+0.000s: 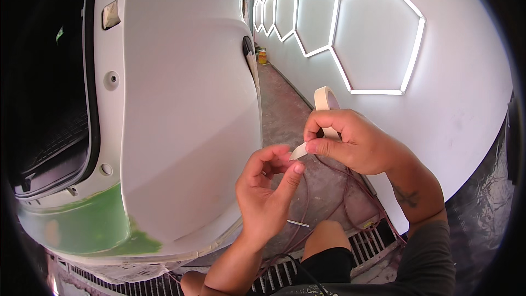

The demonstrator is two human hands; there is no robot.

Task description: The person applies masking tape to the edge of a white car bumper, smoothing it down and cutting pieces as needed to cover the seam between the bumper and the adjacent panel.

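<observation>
Filling your left, car opening: a dark cavity within a black, rubber-like seal and a pale, hard rim (pixel 112 126) with round holes; a beige, papery patch (pixel 110 14) fills a squarish hole, perhaps to shield it.

Green corner: a rounded, smooth-looking green area (pixel 82 225) below the opening, its right edge blurring into white.

White panel: a broad, curved, satin-looking white car panel (pixel 186 93); thin, wrinkled translucent sheeting (pixel 123 272) runs under its lower edge, seemingly as a cover.

Left hand: your left hand (pixel 260 186) is cupped, thumb and fingers apart near the tape end, probably to avoid sticking; you cannot tell whether a fingertip touches it.

Tape end: a short, flat, cream paper-like strip (pixel 298 152) lies between your hands, slanting down-left.

Tape roll: a cream ring-shaped roll (pixel 322 98) stands just behind your right fingers; its support is partly hidden.

Right hand: your right hand (pixel 356 142) pinches the strip between thumb and forefinger, likely leaving its tip free.

Light wall: glowing white hexagonal tubes (pixel 334 22) on a smooth white wall (pixel 378 55), probably for even light.
</observation>
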